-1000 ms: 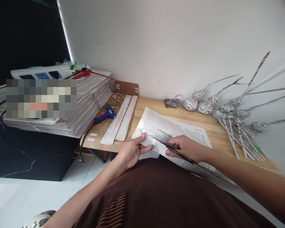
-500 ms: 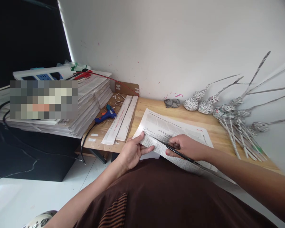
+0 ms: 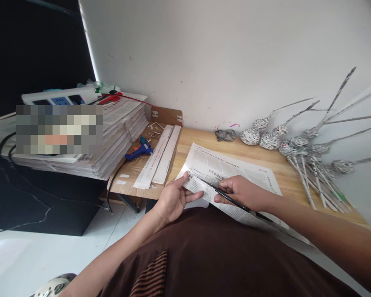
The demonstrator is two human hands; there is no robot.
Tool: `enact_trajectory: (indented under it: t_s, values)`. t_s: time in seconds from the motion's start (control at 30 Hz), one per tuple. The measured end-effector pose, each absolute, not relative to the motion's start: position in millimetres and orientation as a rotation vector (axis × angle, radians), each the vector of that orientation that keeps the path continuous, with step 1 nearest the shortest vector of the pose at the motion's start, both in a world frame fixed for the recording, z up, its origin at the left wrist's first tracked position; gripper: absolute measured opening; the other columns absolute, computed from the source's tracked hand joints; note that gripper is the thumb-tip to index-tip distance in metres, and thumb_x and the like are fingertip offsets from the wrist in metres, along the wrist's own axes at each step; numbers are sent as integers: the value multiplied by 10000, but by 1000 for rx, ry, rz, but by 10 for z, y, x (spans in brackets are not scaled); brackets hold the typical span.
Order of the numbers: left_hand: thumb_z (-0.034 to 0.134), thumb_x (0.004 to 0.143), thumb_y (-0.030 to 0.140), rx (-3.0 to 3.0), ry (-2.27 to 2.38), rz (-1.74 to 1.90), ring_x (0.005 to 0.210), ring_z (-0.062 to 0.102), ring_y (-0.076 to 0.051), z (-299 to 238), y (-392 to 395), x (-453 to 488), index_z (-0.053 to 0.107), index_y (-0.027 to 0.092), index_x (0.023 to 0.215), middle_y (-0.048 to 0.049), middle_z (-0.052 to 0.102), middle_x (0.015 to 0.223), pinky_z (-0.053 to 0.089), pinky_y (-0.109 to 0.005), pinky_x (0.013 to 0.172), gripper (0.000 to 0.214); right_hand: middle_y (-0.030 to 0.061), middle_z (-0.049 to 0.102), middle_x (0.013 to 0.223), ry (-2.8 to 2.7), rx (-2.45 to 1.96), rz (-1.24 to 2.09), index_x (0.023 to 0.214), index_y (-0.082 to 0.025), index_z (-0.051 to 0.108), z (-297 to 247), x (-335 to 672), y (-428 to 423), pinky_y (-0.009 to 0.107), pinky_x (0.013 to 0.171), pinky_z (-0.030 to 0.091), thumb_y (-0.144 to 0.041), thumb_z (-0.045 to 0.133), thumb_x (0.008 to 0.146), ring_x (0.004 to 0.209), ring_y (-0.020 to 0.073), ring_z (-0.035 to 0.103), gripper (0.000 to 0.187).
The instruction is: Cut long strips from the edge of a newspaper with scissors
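A printed newspaper sheet (image 3: pixel 235 161) lies folded over the table edge and reaches onto my lap. My left hand (image 3: pixel 176 198) pinches its left corner between thumb and fingers, with the other fingers loosely curled under it. My right hand (image 3: pixel 241 192) is closed around a long, slim, black knife-like tool (image 3: pixel 231 199). Its thin tip lies along the fold of the newspaper and points at my left hand. The rear part of the tool passes under my right wrist, so its end is partly hidden.
Left on the wooden table (image 3: pixel 198 136) are a blue glue gun (image 3: pixel 139 150) and long paper strips (image 3: pixel 156 159). A tall newspaper stack (image 3: pixel 120 136) bears a power strip (image 3: pixel 58 99). A grey figurine (image 3: pixel 225 135), woven paper gourds (image 3: pixel 250 136) and rolled paper sticks (image 3: pixel 318 183) stand right.
The view has shifted slightly, so everything sits a little further right. The tool's tip has moved slightly along the fold, while both hands keep their holds.
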State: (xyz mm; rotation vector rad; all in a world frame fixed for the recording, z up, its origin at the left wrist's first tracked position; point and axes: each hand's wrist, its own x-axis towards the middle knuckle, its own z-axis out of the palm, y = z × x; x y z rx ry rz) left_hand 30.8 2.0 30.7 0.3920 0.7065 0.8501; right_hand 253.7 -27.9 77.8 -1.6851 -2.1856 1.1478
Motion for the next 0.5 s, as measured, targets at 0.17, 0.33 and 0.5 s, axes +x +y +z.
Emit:
enact_trajectory:
  t_s: [0.17,0.33,0.5]
  values:
    - [540,951,245,415,696,836,806,723,-204,318,-6,314,693,70,1045,-145,739,1001,647,-354,737,251,-71,322,570,-2172,-1711,1128,618,-211,388,766,2510,-250,239,506,217,-558,699,769,559,102,297,490]
    - [535,954,252,443,667,824,827,729,-220,302,-33,306,703,75,1047,-148,745,1001,648,-366,739,261,-64,346,589,-2162,-1679,1166,653,-207,451,811,2426,-208,240,503,216,-554,701,771,568,106,312,444]
    - [543,954,246,458,643,833,831,728,-222,301,-30,288,718,68,1022,-148,747,981,650,-373,747,258,-68,316,582,-2141,-1659,1232,630,-207,430,843,2416,-176,240,490,205,-557,706,766,551,98,290,466]
